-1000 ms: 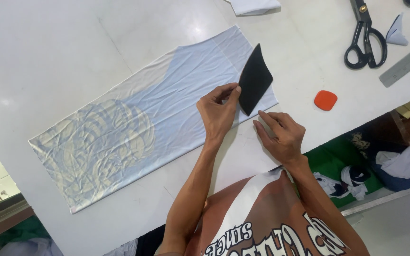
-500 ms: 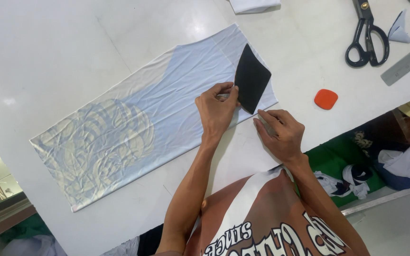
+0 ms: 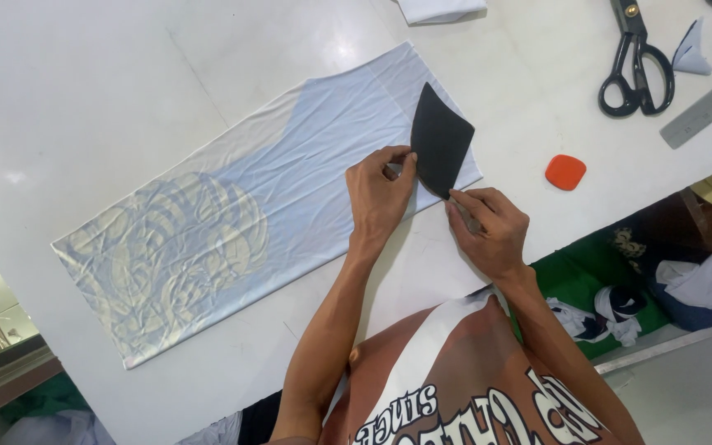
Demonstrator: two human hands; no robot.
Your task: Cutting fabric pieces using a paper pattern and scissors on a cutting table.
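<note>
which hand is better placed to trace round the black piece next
Likely the right hand: its fingers pinch a small marker at the lower tip of the black pointed pattern piece, while the left hand presses that piece flat on the pale blue printed fabric.

Black template [image 3: 440, 138] on pale-blue, cream-patterned fabric [image 3: 232, 214].

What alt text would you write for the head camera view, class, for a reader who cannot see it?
A person's left hand and right hand press a black pointed template onto pale blue printed fabric spread on a white table. Black scissors, a metal ruler and orange chalk lie to the right.
</note>
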